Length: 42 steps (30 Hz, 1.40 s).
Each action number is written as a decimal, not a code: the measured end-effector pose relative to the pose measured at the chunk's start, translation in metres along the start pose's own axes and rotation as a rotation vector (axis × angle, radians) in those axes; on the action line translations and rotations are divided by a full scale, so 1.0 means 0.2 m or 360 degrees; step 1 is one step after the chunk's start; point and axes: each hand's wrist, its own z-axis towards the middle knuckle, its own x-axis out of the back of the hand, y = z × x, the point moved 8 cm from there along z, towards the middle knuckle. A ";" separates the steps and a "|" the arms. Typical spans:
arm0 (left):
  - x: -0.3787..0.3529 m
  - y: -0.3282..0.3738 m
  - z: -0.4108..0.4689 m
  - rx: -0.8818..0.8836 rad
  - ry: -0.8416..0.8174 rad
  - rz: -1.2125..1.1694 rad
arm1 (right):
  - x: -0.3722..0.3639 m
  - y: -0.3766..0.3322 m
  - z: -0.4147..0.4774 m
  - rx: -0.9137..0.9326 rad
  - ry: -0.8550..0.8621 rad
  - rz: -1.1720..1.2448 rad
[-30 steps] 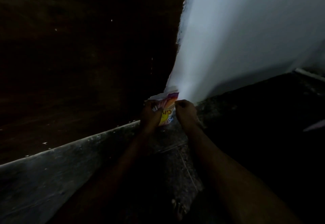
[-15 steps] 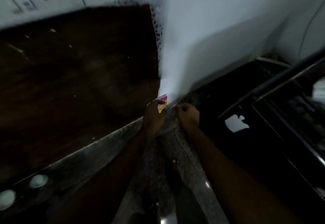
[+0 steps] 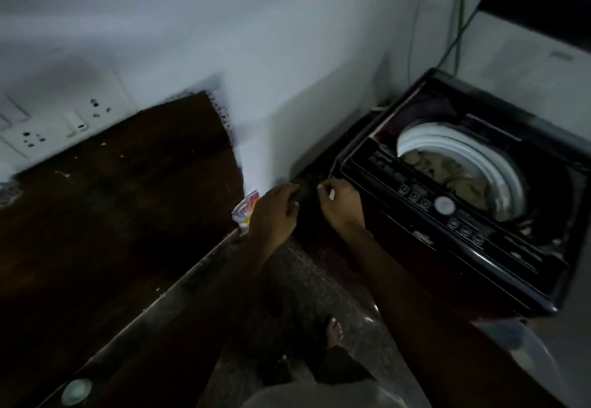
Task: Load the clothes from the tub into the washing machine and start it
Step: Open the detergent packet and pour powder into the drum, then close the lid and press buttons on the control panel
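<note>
A black top-loading washing machine (image 3: 447,247) stands at the right with its lid up. Beige clothes (image 3: 454,177) lie inside its white-rimmed drum. A colourful detergent packet (image 3: 246,211) leans against the white wall at the corner of a ledge. My left hand (image 3: 275,215) hovers just right of the packet, back facing me, with its fingers loosely apart and nothing seen in it. My right hand (image 3: 342,206) is beside the machine's front left corner with curled fingers. A small pale spot shows at its fingertips, and I cannot identify it. No tub is in view.
A dark wooden panel (image 3: 112,199) with a grey ledge (image 3: 179,295) fills the left. A white switchboard (image 3: 48,126) sits on the wall above it. Cables (image 3: 460,23) run down behind the machine. My bare foot (image 3: 334,332) stands on the speckled floor.
Both hands gripped the packet a second ago; the right let go first, and now the packet leans against the wall beside my left hand. My view swung right, revealing the machine.
</note>
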 end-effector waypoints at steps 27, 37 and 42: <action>-0.72 1.74 0.69 -0.1293 0.0022 0.0344 | 1.77 0.74 0.17 -0.0085 0.1073 -0.0588; -0.93 2.23 0.99 -0.1407 -0.0055 0.0301 | 2.18 0.83 0.39 -0.0091 0.1163 -0.0652; -1.04 2.33 1.18 -0.1465 -0.0065 0.0304 | 2.26 0.93 0.53 -0.0083 0.1184 -0.0740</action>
